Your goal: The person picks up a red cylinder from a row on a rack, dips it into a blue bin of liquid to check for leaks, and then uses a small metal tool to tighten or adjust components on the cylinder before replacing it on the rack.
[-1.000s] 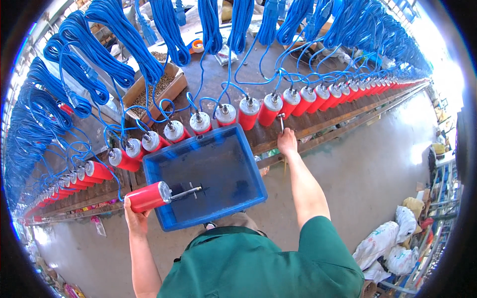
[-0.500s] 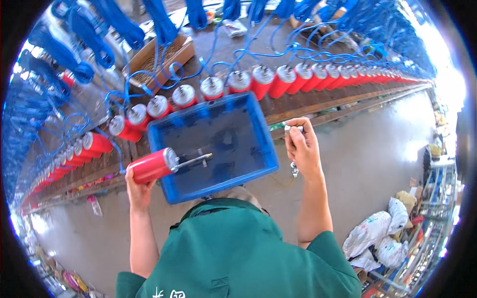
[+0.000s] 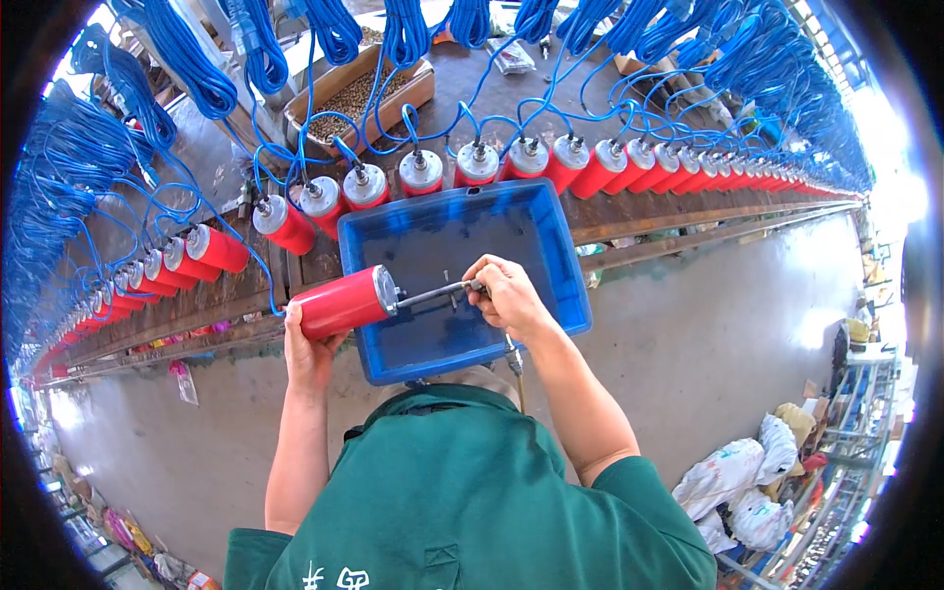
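Observation:
A red cylinder (image 3: 344,303) with a grey metal end cap lies sideways over the left part of a blue tub (image 3: 572,258). My left hand (image 3: 311,356) grips its closed end from below. From the cap a thin metal rod (image 3: 425,296) with a small crosspiece points right. At the rod's tip my right hand (image 3: 509,298) pinches a small dark metal fitting (image 3: 478,287), partly hidden by the fingers. Under that hand hangs a metal connector (image 3: 514,360) with a thin yellowish hose running down. Dark liquid appears to cover the tub's bottom.
Red cylinders (image 3: 421,174) with blue cords line the bench edge behind the tub. Coiled blue cables (image 3: 405,34) hang above. A cardboard box (image 3: 418,93) of small brownish pieces sits on the bench. White sacks (image 3: 723,474) lie on the floor at right, beside a metal rack (image 3: 851,433).
My right hand has come leftward from beyond the tub's right side to the rod's tip. In the picture, the cylinder and my left hand have shifted right and slightly up.

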Tool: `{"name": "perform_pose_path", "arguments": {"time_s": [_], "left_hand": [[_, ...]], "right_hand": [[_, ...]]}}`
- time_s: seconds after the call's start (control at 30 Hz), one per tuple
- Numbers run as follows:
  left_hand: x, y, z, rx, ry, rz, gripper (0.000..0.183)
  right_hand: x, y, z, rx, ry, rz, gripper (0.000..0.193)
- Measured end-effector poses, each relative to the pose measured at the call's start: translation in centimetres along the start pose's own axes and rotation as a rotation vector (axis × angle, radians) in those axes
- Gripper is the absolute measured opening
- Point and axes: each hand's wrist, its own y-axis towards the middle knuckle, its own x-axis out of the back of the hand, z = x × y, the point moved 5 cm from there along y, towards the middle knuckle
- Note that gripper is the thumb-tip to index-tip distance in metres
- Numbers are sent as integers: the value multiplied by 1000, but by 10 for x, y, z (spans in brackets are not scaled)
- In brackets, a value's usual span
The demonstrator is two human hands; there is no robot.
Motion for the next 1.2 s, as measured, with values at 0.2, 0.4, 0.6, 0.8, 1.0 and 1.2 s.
{"name": "perform_pose_path", "arguments": {"time_s": [0.2, 0.4, 0.6, 0.8, 1.0, 1.2], "left_hand": [[-4, -2, -3, -3, 5, 26, 69], [-8, -2, -6, 3, 13, -6, 72], [-11, -4, -8, 2, 32, -17, 76], [-9, -3, -5, 23, 22, -51, 78], [-21, -11, -10, -21, 9, -49, 72], [-43, -15, -17, -323, 222, -164, 43]], "right_hand": [[-5, 3, 2, 43, 91, -21, 20], [-6, 7, -2, 68, 54, -23, 21], [-9, 8, -4, 61, 47, -43, 24], [-10, 9, -4, 46, 77, -6, 22], [18, -3, 24, 41, -10, 53, 13], [82, -107, 179, 757, -82, -30, 39]]}}
